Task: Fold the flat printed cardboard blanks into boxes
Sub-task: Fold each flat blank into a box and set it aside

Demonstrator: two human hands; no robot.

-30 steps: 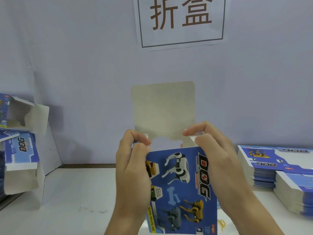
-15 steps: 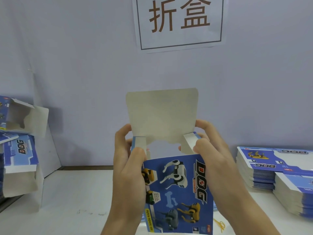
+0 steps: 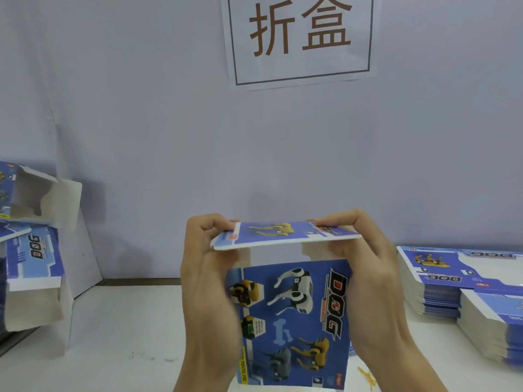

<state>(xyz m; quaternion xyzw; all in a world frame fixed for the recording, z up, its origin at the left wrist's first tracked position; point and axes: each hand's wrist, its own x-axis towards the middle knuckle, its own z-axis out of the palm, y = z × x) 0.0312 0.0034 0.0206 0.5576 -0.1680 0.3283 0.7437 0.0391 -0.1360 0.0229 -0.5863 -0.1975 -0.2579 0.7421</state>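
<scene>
Head view. I held the partly formed box (image 3: 291, 321) upright above the desk (image 3: 127, 335), its printed front panel facing me, one hand on each side wall. My left hand (image 3: 209, 281) gripped the left edge, thumb and curled fingers pinching the left end of the top lid flap (image 3: 285, 236). My right hand (image 3: 365, 278) mirrored it on the right edge, fingers pinching the right end of the same flap. The flap lay nearly level over the box's open top, its printed outer face up. I judged that the two-sided hold served to keep the walls square while both ends of the lid came down evenly. The small side flaps (image 3: 311, 251) showed pale just beneath the lid, apparently turned inward so the lid could close over them. The tuck was not yet made: a gap showed between the lid and the front panel.

To my right, stacks of flat blanks (image 3: 452, 281) rested on the desk, presumably the supply within reach of the right hand. To my left, finished boxes (image 3: 34, 258) stood with their ends open against the wall, likely the output pile. A paper sign (image 3: 300, 38) hung on the wall above. A small yellow scrap (image 3: 366, 376) lay on the desk beside the right wrist.
</scene>
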